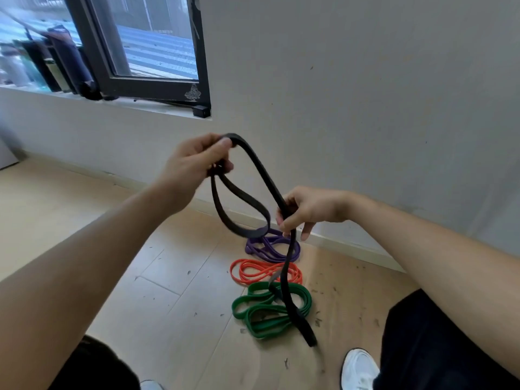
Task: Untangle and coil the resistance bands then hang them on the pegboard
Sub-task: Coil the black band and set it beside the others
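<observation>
I hold a black resistance band (260, 175) in the air with both hands. My left hand (191, 161) is raised and grips its top bend, with one loop hanging below the fist. My right hand (306, 211) sits lower and to the right, pinching the strand that drops down to the floor. On the floor beneath lie a purple band (267, 247), an orange band (253, 273) and a green band (259, 311), each in a loose pile. The black band's tail trails across the orange and green piles. No pegboard is in view.
A grey wall (365, 94) rises just behind the bands, with a dark-framed window (157, 85) at upper left. The wooden floor (168, 277) carries scattered small debris. My dark trouser legs and a white shoe (360, 370) are at the bottom edge.
</observation>
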{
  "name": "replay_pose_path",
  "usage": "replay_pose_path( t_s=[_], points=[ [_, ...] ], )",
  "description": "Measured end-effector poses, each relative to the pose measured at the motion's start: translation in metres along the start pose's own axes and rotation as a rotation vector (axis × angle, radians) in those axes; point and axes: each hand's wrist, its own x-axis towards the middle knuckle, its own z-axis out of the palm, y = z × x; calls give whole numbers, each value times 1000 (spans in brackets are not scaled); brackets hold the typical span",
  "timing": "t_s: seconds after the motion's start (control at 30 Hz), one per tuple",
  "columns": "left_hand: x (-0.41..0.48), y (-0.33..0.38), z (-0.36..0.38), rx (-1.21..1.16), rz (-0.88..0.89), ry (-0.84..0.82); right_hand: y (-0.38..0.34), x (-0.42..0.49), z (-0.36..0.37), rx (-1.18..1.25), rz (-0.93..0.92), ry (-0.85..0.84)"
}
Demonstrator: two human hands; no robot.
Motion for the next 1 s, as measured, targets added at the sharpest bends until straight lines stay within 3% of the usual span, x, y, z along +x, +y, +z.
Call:
replay_pose_path(
  t_s=[0.23, 0.37, 0.5, 0.83, 1.0],
  points=[
    [5, -32, -40, -19, -131, 103, -2, -9, -20, 48, -82, 325],
    [2, -45, -59, 129, -236, -39, -12, -25, -33, 110, -210, 458],
    [2, -42, -59, 114, -257, -121, -31, -33, -40, 187, -384, 587],
    [13, -32, -22, 110, -188, -276, -69, -21, -35, 208, -518, 558],
    [17, -17, -3, -49, -116, -304, -76, -13, -27, 104, -483, 477]
  ],
)
